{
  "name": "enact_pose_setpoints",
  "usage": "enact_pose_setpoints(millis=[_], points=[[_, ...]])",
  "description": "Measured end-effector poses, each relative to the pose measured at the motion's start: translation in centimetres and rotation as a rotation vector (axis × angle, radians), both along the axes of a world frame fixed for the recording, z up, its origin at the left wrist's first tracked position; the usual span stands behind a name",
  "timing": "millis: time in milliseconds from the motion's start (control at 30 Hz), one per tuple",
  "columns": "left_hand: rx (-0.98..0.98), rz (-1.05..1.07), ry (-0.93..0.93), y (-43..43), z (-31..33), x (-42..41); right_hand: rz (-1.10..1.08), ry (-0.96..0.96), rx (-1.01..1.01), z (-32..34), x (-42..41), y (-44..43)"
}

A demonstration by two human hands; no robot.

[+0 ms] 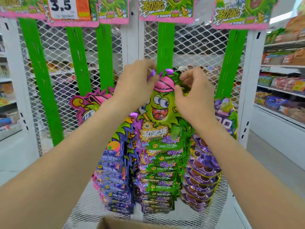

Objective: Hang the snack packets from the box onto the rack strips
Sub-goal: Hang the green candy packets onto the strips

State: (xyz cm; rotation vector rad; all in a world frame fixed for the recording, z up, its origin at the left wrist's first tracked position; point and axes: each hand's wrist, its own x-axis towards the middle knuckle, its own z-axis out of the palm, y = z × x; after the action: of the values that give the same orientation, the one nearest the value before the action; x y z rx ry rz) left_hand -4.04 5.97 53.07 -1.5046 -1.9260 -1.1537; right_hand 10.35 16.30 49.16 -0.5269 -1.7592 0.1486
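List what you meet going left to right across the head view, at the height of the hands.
Leftmost green strip → second green strip → third green strip → left hand → green monster packet → right hand → rightmost green strip → store shelves.

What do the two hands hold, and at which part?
Both hold one green snack packet by its top edge: the left hand pinches the upper left corner, the right hand the upper right, at a green strip.
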Motion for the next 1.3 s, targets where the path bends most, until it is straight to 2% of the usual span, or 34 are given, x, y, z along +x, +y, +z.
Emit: enact_pose_setpoints(millis=[67,133,200,233,300,367,433,533,667,833,1000,1167,1300], points=[[0.053,0.121,0.232,-0.8,-2.0,0.3,-0.092,-0.031,0.188,-1.7,0.8,-1.2],[0.181,0.134,0.371,-2.5,-4.3,1.2,-0.049,-0.061,0.311,-4.0,1.5,-2.9],[0.248,0.069,0.411,-4.2,-7.7,1.7,0.032,-0.132,0.305,-7.2,2.1,-4.5],[0.196,0.013,0.383,-5.1,-9.8,1.9,0.083,-0.211,0.261,-9.3,2.3,-5.0],[-0.128,-0.048,0.243,-6.5,-14.6,2.3,0.225,-0.534,0.073,-13.5,2.6,-5.5],[-0.613,-0.002,0.072,-7.3,-20.2,2.1,0.394,-1.031,-0.163,-17.5,2.7,-5.7],[-0.904,-0.038,-0.086,-7.7,-26.8,1.8,0.488,-1.415,-0.323,-21.5,2.9,-6.1],[-1.133,-0.016,-0.226,-7.7,-37.0,1.1,0.513,-1.609,-0.404,-26.9,2.7,-6.1],[-1.456,-0.039,-0.455,-8.8,-48.1,1.7,0.552,-1.668,-0.52,-30.5,1.7,-5.4],[-1.496,0.008,-0.627,-11.1,-58.7,4.5,0.536,-1.731,-0.492,-32.9,0.6,-4.5],[-1.346,0.144,-0.711,-11.4,-62.2,6.0,0.521,-1.736,-0.505,-32.8,0.3,-3.5],[-1.226,0.211,-1.058,-10.1,-58.6,5.6,0.499,-1.782,-0.555,-32.7,0.6,-3.0],[-0.998,0.233,-1.418,-8.3,-51.8,5.0,0.496,-1.746,-0.612,-33.4,0.2,-2.8]])
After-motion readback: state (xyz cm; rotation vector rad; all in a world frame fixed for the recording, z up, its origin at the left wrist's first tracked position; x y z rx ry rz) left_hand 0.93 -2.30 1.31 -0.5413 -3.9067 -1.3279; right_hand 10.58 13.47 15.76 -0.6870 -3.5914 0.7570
